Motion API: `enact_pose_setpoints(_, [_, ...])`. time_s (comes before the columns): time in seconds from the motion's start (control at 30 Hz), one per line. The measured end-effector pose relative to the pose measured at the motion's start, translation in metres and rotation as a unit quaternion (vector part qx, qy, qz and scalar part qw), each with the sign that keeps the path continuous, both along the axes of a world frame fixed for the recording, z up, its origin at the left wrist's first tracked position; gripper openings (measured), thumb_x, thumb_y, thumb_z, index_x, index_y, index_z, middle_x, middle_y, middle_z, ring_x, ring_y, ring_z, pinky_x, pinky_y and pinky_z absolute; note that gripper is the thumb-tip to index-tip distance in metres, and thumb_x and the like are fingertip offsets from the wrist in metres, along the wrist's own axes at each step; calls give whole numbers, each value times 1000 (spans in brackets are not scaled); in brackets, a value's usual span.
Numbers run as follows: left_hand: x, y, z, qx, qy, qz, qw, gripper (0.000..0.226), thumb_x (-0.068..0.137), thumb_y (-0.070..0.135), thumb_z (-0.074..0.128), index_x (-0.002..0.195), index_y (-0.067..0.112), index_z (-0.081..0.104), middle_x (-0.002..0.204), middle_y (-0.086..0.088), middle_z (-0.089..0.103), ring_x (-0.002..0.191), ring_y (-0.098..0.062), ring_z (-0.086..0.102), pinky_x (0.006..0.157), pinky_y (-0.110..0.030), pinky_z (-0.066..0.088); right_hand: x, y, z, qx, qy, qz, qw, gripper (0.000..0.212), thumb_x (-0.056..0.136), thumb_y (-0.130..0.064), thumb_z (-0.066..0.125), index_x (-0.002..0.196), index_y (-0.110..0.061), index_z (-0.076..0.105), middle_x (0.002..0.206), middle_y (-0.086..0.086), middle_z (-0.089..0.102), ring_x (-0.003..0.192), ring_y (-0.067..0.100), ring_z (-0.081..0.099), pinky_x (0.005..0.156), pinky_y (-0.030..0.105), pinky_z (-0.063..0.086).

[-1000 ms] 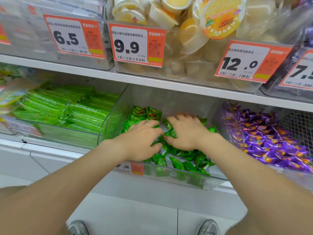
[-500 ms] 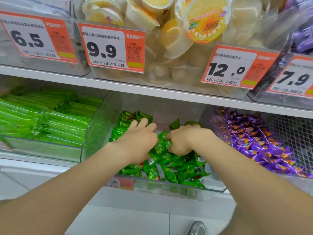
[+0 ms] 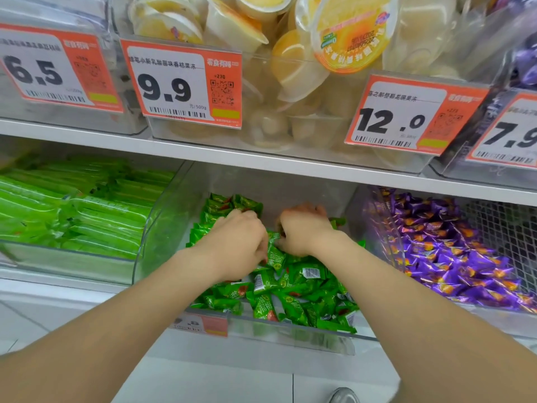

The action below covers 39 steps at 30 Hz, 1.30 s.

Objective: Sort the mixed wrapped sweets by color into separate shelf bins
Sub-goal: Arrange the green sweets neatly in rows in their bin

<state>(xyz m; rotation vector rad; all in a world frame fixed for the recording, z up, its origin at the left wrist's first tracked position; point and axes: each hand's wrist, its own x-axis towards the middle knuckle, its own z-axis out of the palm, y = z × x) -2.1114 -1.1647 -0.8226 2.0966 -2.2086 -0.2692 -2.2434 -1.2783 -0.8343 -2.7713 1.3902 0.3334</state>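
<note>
Here, both hands are inside the clear plastic bin [image 3: 290, 337] at the middle of the lower shelf [image 3: 72, 286]. This bin holds a pile of small green wrapped sweets [image 3: 293, 289]. The pile reaches from the front wall of the bin to about its middle, and more of the same sweets lie along the left wall toward the back.

The left hand [image 3: 235, 245] lies palm down on the left part of the pile. Its fingers are curled to the right and the tips touch the sweets, but I cannot tell if they really hold any. The right hand [image 3: 305, 228] is just beside it, knuckles up and fingers curled tight. It pinches a single green sweet [image 3: 274, 253] that stands between the two hands, on top of the pile.

On the same shelf, toward its left end, another clear bin contains long light green packs [image 3: 87, 216]. Toward the right end, a bin is full of purple wrapped sweets with orange marks [image 3: 453, 257].

The white upper shelf board [image 3: 232, 157] carries a clear bin of pale yellow jelly cups [image 3: 290, 77]. On its front are two orange and white price tags, one reading "9.9" [image 3: 174, 85] and one reading "12.0" [image 3: 401, 117]. At the bottom edge of the view, the tip of a grey shoe [image 3: 344, 396] shows on the white floor.
</note>
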Motion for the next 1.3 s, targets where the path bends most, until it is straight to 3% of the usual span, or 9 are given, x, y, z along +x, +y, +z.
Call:
enact_pose_setpoints(0.13, [12, -7, -3, -86, 55, 88, 991, 22, 92, 12, 62, 111, 15, 73, 109, -12, 64, 105, -33, 62, 91, -42, 53, -1, -3, 8, 29, -118, -38, 992, 22, 84, -27, 75, 103, -29, 64, 121, 4, 61, 121, 31, 55, 101, 39, 45])
enact_pose_setpoints(0.3, [14, -14, 3, -113, 182, 120, 969, 33, 94, 28, 74, 124, 15, 69, 106, -5, 71, 94, -25, 66, 87, -39, 56, -15, 1, 25, 91, -310, -38, 946, 35, 76, -32, 90, 98, -34, 62, 104, -8, 66, 96, 11, 62, 77, 26, 48])
enact_pose_setpoints(0.43, [18, -20, 3, -110, 244, 165, 949, 35, 87, 31, 84, 115, 13, 73, 95, 0, 67, 88, -20, 65, 85, -31, 55, -23, 5, 26, 204, -342, -56, 915, 33, 81, -41, 87, 110, -31, 73, 107, -8, 75, 89, 5, 69, 83, 26, 57])
enact_pose_setpoints(0.5, [21, -23, 0, -98, 250, 166, 949, 31, 85, 34, 86, 108, 16, 75, 89, 3, 68, 86, -17, 68, 81, -27, 54, -22, 2, 28, 184, -327, -75, 924, 31, 85, -45, 82, 112, -29, 76, 106, -9, 73, 94, 12, 72, 76, 23, 55])
enact_pose_setpoints(0.57, [24, -26, -5, -97, 202, 156, 962, 31, 88, 42, 82, 101, 16, 74, 90, 1, 72, 87, -19, 70, 81, -29, 56, -18, -3, 28, 106, -264, -92, 954, 30, 90, -43, 77, 114, -25, 76, 107, -4, 70, 97, 20, 69, 76, 22, 52])
enact_pose_setpoints(0.67, [25, -28, -15, -74, 71, 120, 987, 40, 97, 49, 64, 114, 12, 68, 113, -9, 69, 108, -32, 65, 91, -45, 56, -7, -12, 19, -4, -227, -108, 968, 29, 92, -28, 69, 120, -19, 70, 121, 9, 69, 113, 32, 62, 91, 35, 53])
enact_pose_setpoints(0.83, [24, -32, -22, 16, -36, 53, 998, 59, 103, 50, 47, 148, 13, 45, 167, -7, 25, 154, -32, 21, 119, -57, 27, 14, -13, 4, 46, -228, -75, 970, 23, 99, -20, 61, 122, -17, 55, 117, 18, 64, 106, 41, 63, 86, 44, 55])
enact_pose_setpoints(1.03, [22, -30, -21, 84, -74, 144, 983, 82, 101, 71, 24, 164, 21, 15, 173, -12, -1, 152, -57, -16, 119, -73, -12, 15, -25, -5, 5, -67, -104, 992, 43, 94, -17, 71, 135, -15, 58, 133, 16, 61, 121, 41, 63, 94, 43, 52])
enact_pose_setpoints(1.3, [35, -13, -20, 108, -113, 192, 969, 100, 93, 84, 13, 166, 17, -2, 172, -20, -10, 150, -57, -24, 123, -64, -14, 35, -24, -10, 6, -133, -120, 984, 46, 86, -27, 80, 131, -24, 68, 128, 8, 69, 117, 35, 66, 98, 43, 56])
